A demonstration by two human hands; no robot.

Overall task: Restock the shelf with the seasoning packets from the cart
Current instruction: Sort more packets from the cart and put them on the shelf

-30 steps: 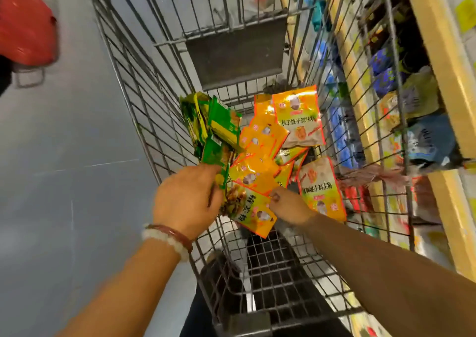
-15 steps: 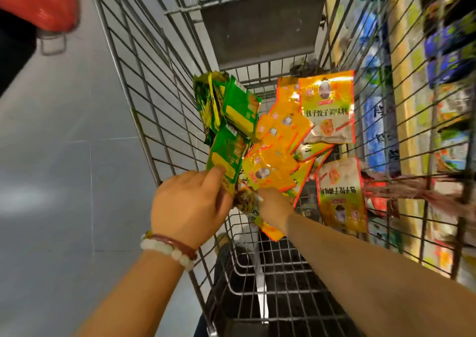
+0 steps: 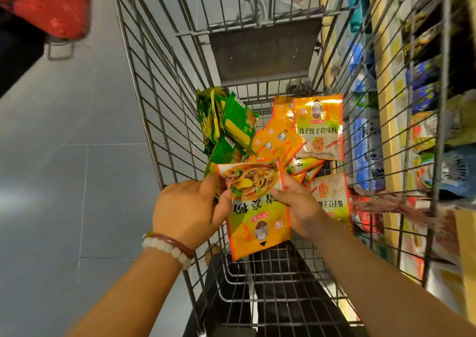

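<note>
A wire shopping cart [image 3: 154,120] holds a heap of seasoning packets: green ones [image 3: 229,123] at the left, orange ones [image 3: 318,125] at the middle and right. I hold one orange-yellow packet [image 3: 257,215] with a food picture upright above the heap, turned upside down towards me. My left hand [image 3: 190,208] grips its left edge and my right hand [image 3: 298,202] grips its right edge. Another orange packet [image 3: 332,190] stands behind my right hand.
The store shelf [image 3: 386,110] with blue, yellow and dark packets runs along the right, just past the cart's wire side. A red basket [image 3: 51,4] sits at the top left over the grey tiled floor [image 3: 64,182]. A grey flap [image 3: 262,53] closes the cart's far end.
Both hands have lifted one orange-yellow packet out of the heap and turned its face up towards me. Before, my hands were down among the packets.
</note>
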